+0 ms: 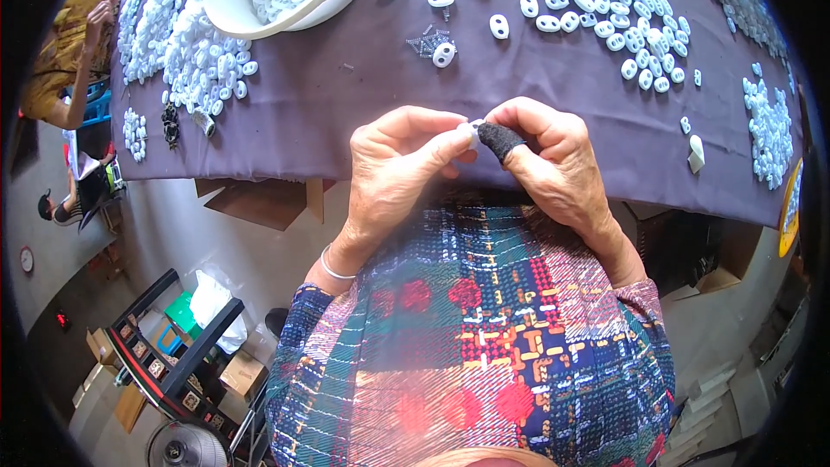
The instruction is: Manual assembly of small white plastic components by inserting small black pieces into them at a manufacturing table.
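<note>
Both my hands meet above the near edge of the cloth-covered table. My left hand (393, 160) pinches a small white plastic piece (475, 124) between thumb and fingers. My right hand (558, 160), with a black cover (499, 140) on its thumb, closes on the same piece from the other side. Fingers hide most of it, so its exact shape cannot be told. Beyond the hands lies a small heap of metal springs (425, 41), with a white oval two-hole cord lock (443, 55) against it. More such cord locks (644, 39) spread over the table to the right.
A white basin (232, 28) of white parts stands far left, beside a large pile of small parts (201, 60). Another small-part pile (768, 134) lies at the right edge. A white block (696, 154) sits near the front right. Another person (69, 52) is at far left.
</note>
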